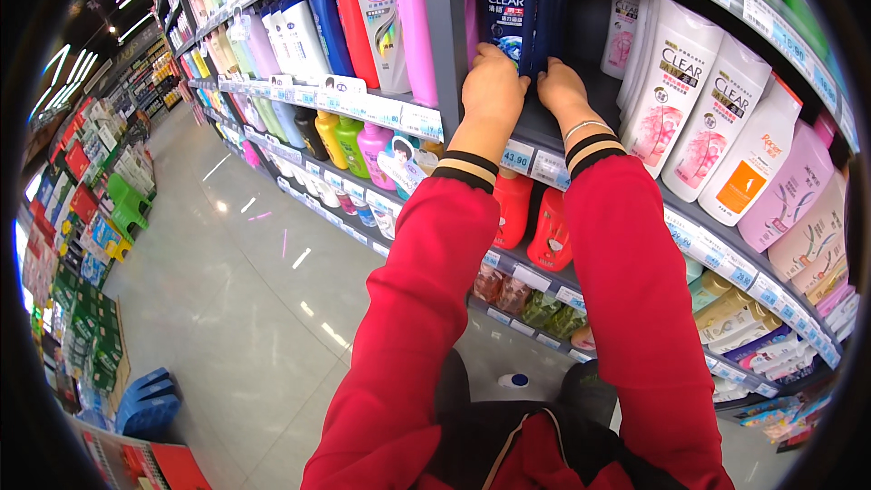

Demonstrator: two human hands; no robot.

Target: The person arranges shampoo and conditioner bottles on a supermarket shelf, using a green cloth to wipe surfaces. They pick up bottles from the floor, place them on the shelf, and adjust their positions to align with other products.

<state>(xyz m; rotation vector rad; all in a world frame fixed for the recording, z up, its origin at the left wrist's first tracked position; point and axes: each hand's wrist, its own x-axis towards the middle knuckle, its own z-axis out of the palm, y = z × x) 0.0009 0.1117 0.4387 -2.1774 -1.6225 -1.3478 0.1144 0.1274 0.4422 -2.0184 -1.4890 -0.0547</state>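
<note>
Both my arms, in red sleeves with striped cuffs, reach to a shelf of shampoo bottles. A dark blue Clear shampoo bottle (pixel 505 10) stands upright at the shelf's front, with another dark bottle close on its right. My left hand (pixel 495 85) is at the lower front of the blue bottle, its fingers against the label. My right hand (pixel 563 87), with a bracelet at the wrist, is at the lower right of the dark bottles; its fingertips are partly hidden. White Clear bottles with pink print (pixel 670 85) stand to the right, and a grey shelf upright (pixel 446 34) is on the left.
Pink, grey and red bottles stand left of the upright. Price strips (pixel 711 255) run along the shelf edges. Red bottles (pixel 550 231) are on the shelf below. A white bottle with a blue cap (pixel 513 380) is near the floor. Blue plastic stools (pixel 146 403) stand across the aisle.
</note>
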